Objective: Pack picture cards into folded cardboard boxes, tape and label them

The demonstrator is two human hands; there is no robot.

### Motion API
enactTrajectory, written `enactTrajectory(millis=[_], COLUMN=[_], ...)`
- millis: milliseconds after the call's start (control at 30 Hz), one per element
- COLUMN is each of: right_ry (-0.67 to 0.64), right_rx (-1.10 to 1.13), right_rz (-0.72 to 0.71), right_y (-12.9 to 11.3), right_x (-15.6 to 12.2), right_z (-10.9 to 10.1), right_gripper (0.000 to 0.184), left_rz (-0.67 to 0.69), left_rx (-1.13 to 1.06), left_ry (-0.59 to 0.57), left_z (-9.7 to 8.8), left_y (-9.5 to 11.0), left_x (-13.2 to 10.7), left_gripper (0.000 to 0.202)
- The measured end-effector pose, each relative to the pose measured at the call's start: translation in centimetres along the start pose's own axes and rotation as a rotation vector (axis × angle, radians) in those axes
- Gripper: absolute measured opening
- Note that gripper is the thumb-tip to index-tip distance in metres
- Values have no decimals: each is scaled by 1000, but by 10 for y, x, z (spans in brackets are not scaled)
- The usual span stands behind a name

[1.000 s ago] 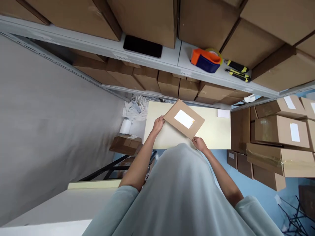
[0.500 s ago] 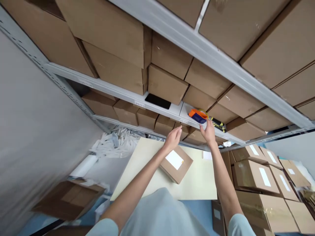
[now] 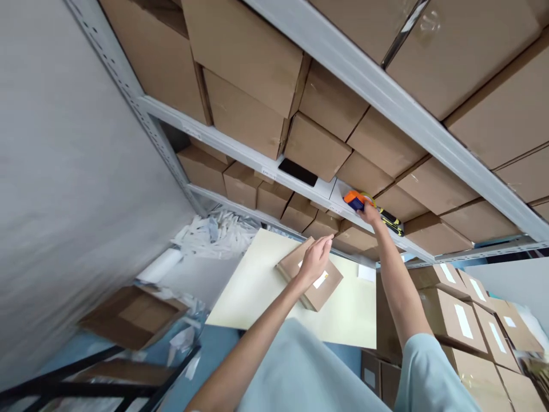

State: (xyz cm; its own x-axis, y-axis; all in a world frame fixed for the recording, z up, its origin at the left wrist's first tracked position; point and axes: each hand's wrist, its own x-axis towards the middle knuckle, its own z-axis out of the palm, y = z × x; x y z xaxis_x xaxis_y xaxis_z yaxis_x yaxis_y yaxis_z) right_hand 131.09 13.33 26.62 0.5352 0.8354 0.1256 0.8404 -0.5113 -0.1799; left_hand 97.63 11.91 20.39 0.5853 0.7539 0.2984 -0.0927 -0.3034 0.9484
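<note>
A flat brown parcel (image 3: 326, 284) with a white label lies on the pale yellow table (image 3: 266, 286). My left hand (image 3: 316, 260) hovers over it, fingers stretched out and holding nothing. My right hand (image 3: 369, 214) reaches up to the grey shelf (image 3: 257, 160) and closes around the orange and blue tape dispenser (image 3: 354, 200) that sits there.
A black phone (image 3: 297, 171) and a yellow-black cutter (image 3: 391, 220) lie on the same shelf. Brown cartons (image 3: 253, 74) fill the shelves above and below. Labelled boxes (image 3: 457, 320) are stacked at the right. White paper scraps (image 3: 214, 234) and an open carton (image 3: 128, 317) lie on the floor at left.
Both hands let go of the parcel and left it on the table. My right hand rose to the shelf and took hold of the tape dispenser; my left hand dropped back over the parcel.
</note>
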Motion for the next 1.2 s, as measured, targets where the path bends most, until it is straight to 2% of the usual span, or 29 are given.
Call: enactTrajectory(millis=[133,200,267,333,400,467,533,600,667,767,900,1100,1200], right_ry=[0,54,161,281,312,225,42,-87,-144,-166,-179,-184,-189], right_rx=[-72,-46,62,244,476,751,1005,1186,1265,1292,1271,1226,1219], right_rz=[116,81,3,-75,-103,-63,-15,47,89,104,80,49,-21], right_y=[2,6,11,17,21,20,16,12,11,17,29,46,57], right_x=[-2,-14,-40,-84,-143,-208,-265,-308,-335,-356,-369,-380,-384], right_z=[6,13,24,40,60,83,103,117,126,128,123,117,106], right_gripper=[48,49,50,52,55,54,53,54,56,60,59,53,51], left_rz=[-8,-20,-41,-71,-99,-105,-92,-89,-116,-164,-178,-152,-83], left_rx=[-7,6,22,46,71,86,80,70,75,109,137,202,233], left_ry=[-2,17,60,119,166,160,117,97,117,147,138,70,145], left_z=[25,35,44,53,67,84,104,122,136,147,153,152,144], left_y=[3,2,-1,-6,-13,-21,-30,-38,-41,-37,-23,-8,14], left_x=[-23,-35,-48,-60,-74,-91,-111,-133,-154,-177,-190,-192,-181], left_gripper=[43,41,38,35,33,32,32,30,29,29,25,24,37])
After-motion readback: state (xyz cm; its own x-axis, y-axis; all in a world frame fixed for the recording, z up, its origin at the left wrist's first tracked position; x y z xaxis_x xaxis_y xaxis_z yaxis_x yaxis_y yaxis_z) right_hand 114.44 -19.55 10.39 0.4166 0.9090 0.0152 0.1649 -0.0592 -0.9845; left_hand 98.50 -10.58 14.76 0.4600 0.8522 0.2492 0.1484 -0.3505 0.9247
